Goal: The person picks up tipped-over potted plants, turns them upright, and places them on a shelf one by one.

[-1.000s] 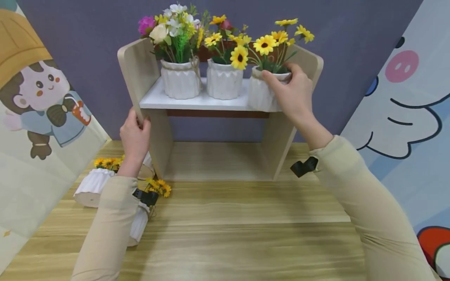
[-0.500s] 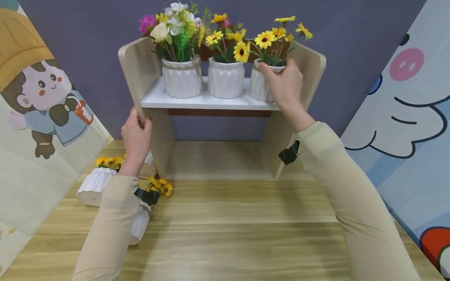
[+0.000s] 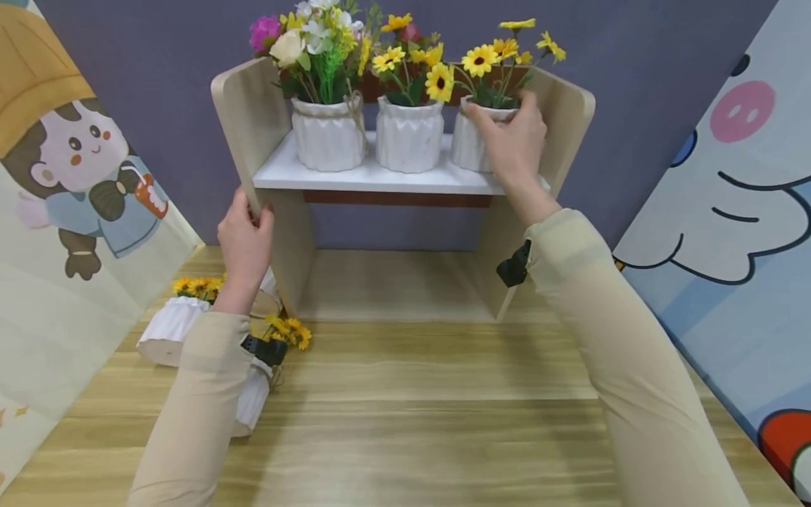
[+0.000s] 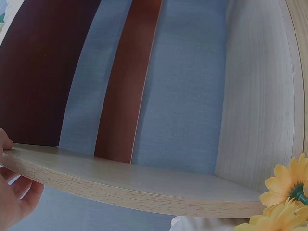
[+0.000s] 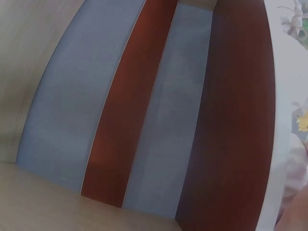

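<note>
My left hand (image 3: 244, 243) grips the left side panel of a small wooden shelf (image 3: 236, 120), just below the upper board. In the left wrist view, my left hand (image 4: 17, 195) shows its thumb on one face of the panel and fingers on the other. My right hand (image 3: 516, 144) holds a white flowerpot (image 3: 467, 144) with yellow daisy-like flowers (image 3: 479, 60) by its rim. This pot stands upright at the right of the white upper board (image 3: 380, 181). To its left stand a white pot (image 3: 408, 137) of yellow flowers and another pot (image 3: 328, 137) of mixed flowers.
Several white pots lie tipped on the wooden table (image 3: 405, 422) at the left, among them one pot (image 3: 171, 327) with orange-yellow flowers and another pot (image 3: 251, 398) partly behind the left forearm. Cartoon-printed panels (image 3: 728, 190) flank the table, with a grey-blue wall (image 3: 633, 56) behind.
The right hand has moved the daisy pot back from the board's front edge onto the shelf, in line with the other two pots. My left hand keeps its grip on the panel.
</note>
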`<state>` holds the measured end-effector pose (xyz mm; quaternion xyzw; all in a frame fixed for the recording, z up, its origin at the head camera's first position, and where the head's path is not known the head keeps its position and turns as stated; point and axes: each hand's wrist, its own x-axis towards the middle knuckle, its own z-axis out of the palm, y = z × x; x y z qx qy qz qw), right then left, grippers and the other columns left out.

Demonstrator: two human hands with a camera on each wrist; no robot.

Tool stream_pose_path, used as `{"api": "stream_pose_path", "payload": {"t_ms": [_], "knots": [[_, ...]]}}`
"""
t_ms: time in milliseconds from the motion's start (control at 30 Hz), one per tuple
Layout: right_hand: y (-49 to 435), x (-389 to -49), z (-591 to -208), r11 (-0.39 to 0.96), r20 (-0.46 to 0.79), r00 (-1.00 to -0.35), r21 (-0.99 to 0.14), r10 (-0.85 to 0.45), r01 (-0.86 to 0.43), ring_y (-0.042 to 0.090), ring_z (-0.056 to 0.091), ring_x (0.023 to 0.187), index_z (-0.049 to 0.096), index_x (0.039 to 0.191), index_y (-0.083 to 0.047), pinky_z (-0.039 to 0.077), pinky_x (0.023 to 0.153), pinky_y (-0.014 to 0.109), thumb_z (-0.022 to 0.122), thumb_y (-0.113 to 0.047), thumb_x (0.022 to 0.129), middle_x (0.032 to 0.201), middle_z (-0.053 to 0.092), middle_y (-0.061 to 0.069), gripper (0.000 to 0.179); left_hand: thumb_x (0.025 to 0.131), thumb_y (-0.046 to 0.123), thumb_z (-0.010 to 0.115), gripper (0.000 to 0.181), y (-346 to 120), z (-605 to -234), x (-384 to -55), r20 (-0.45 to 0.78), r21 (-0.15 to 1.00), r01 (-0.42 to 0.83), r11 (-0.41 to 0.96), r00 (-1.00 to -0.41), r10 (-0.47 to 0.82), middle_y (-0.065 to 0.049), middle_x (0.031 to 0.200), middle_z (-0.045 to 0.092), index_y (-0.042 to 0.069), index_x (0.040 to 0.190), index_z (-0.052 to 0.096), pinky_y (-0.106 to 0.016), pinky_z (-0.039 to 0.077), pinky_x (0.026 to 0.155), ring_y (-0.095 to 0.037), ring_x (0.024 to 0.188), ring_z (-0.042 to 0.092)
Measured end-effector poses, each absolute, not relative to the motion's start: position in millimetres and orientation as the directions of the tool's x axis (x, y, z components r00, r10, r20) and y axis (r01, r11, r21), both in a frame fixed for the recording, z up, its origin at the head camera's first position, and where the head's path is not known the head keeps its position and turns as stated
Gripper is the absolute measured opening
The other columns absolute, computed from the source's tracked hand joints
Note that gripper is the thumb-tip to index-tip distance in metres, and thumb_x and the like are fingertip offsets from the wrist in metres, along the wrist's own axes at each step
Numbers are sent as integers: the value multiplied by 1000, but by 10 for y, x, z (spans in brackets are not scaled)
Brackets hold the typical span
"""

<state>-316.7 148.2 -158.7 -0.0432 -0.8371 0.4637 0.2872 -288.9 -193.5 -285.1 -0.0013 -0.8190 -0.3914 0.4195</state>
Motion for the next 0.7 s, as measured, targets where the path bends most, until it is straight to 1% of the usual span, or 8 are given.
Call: {"api": "stream_pose_path", "payload": {"t_ms": [100, 133, 233, 367, 433, 533, 600, 700], "knots": [[1499, -3150, -1583, 540, 433, -838, -816, 331, -208, 9, 40, 116, 24, 141, -25, 34, 95, 25, 61, -62, 72, 139, 39, -4, 87, 90, 23, 48, 32, -1934, -2841, -2900, 691, 635, 335, 696, -648, -319, -20, 93, 62, 4, 116, 54, -46, 44, 72, -34, 80, 57], [1500, -3132, -1590, 539, 436, -838, -815, 326, -214, 10, 40, 116, 22, 142, -26, 34, 95, 26, 60, -62, 73, 138, 40, -3, 87, 90, 23, 48, 32, -1934, -2840, -2899, 693, 635, 337, 695, -647, -319, -20, 93, 62, 4, 116, 54, -46, 44, 72, -34, 80, 57], [1503, -3041, -1629, 558, 467, -832, -793, 299, -245, 5, 33, 125, 19, 144, -25, 28, 102, 22, 58, -58, 77, 144, 33, -5, 83, 89, 22, 49, 32, -1936, -2840, -2890, 697, 635, 343, 692, -641, -322, -20, 92, 62, 4, 115, 54, -46, 44, 71, -35, 79, 58], [1511, -2863, -1691, 598, 541, -799, -741, 264, -304, 0, 28, 129, 25, 143, -22, 25, 104, 18, 54, -51, 83, 146, 29, -8, 73, 89, 23, 49, 32, -1936, -2839, -2882, 693, 639, 336, 692, -642, -328, -20, 93, 63, 4, 115, 54, -46, 44, 71, -35, 80, 58], [1523, -2762, -1730, 601, 571, -780, -726, 256, -335, 3, 33, 127, 31, 141, -20, 27, 103, 18, 53, -49, 85, 143, 35, -5, 66, 90, 23, 49, 32, -1934, -2840, -2882, 685, 645, 330, 689, -650, -329, -20, 94, 62, 5, 115, 54, -46, 44, 71, -34, 80, 58], [1564, -2633, -1823, 582, 638, -726, -702, 258, -410, 8, 46, 116, 43, 132, -14, 35, 96, 20, 54, -43, 86, 130, 48, 1, 55, 90, 23, 49, 32, -1929, -2844, -2880, 675, 652, 324, 686, -659, -331, -19, 96, 63, 5, 116, 54, -46, 44, 72, -34, 81, 58], [1609, -2566, -1905, 579, 682, -679, -679, 272, -451, 9, 53, 100, 51, 122, -11, 40, 84, 19, 56, -40, 87, 111, 56, 1, 45, 90, 23, 49, 32, -1928, -2844, -2880, 675, 652, 325, 685, -660, -330, -19, 97, 63, 5, 116, 54, -47, 45, 73, -34, 82, 58], [1708, -2491, -2035, 588, 738, -608, -640, 292, -494, 7, 53, 77, 59, 108, -8, 40, 66, 18, 59, -32, 86, 83, 55, -4, 32, 90, 23, 49, 32, -1928, -2841, -2877, 674, 653, 328, 683, -663, -326, -19, 99, 63, 5, 116, 54, -47, 45, 74, -34, 84, 59]]}}
